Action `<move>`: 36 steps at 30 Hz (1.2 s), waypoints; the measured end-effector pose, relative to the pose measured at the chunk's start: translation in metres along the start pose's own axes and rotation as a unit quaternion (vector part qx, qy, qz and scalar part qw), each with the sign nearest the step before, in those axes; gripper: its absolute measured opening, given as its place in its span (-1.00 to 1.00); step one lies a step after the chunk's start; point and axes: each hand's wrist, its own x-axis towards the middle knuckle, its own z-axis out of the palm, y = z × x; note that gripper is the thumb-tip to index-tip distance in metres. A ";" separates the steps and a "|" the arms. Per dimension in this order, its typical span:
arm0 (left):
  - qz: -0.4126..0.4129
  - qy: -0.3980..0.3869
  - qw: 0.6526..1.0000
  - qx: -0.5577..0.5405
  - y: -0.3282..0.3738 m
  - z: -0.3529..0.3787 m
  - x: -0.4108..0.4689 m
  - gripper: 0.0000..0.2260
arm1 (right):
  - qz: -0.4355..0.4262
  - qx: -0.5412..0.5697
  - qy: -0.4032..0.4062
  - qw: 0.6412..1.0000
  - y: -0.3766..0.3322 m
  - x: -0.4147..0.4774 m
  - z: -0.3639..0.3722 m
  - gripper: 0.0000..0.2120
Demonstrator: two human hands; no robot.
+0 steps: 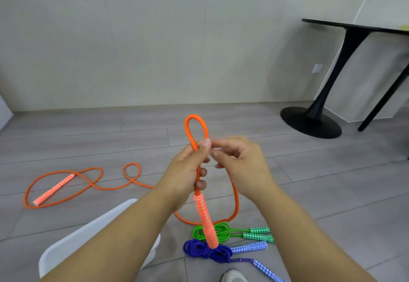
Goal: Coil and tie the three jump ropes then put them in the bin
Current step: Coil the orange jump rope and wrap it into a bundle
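Observation:
My left hand [188, 171] grips the orange jump rope [195, 126] folded into an upright loop, and one orange patterned handle [205, 219] hangs below the fist. My right hand [241, 160] pinches the same rope just right of the left thumb. The rest of the orange rope trails across the floor to its other handle [54, 190] at the left. A coiled green rope [223, 232] and a coiled blue rope [207, 249] lie on the floor in front of me. The white bin [73, 242] sits under my left forearm.
A black pedestal table [314, 120] stands at the back right near the wall, with a thin black leg [380, 107] beside it. A shoe tip [233, 276] shows at the bottom edge. Grey plank floor stretches to the wall.

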 end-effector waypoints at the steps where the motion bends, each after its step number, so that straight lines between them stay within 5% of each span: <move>1: 0.010 0.006 1.000 0.013 0.001 0.000 0.001 -0.81 | -0.011 -0.044 -0.013 0.999 0.001 0.000 0.003 -0.70; 4: 0.033 0.067 0.996 0.038 0.004 -0.002 0.002 -0.90 | -0.004 -0.080 -0.032 0.996 0.003 0.000 0.011 -0.65; 8: 0.066 0.113 0.991 0.035 0.010 -0.008 0.003 -0.74 | 0.072 -0.085 -0.031 0.993 0.012 -0.002 0.020 -0.75; 14: 0.078 0.116 0.990 -0.022 0.021 -0.035 0.009 -0.72 | 0.108 -0.124 -0.167 0.972 0.014 -0.005 0.005 -0.83; 21: 0.055 0.130 0.989 -0.039 0.019 -0.037 0.010 -0.70 | 0.044 -0.094 -0.104 0.989 0.012 -0.010 0.018 -0.88; 28: 0.051 0.139 0.989 -0.024 0.016 -0.021 0.007 -0.48 | 0.040 0.022 0.065 0.997 0.003 -0.010 0.042 -0.79; 36: 0.021 0.067 0.990 -0.123 0.024 -0.034 0.008 -0.47 | 0.032 -0.011 0.000 0.999 0.002 -0.010 0.052 -0.82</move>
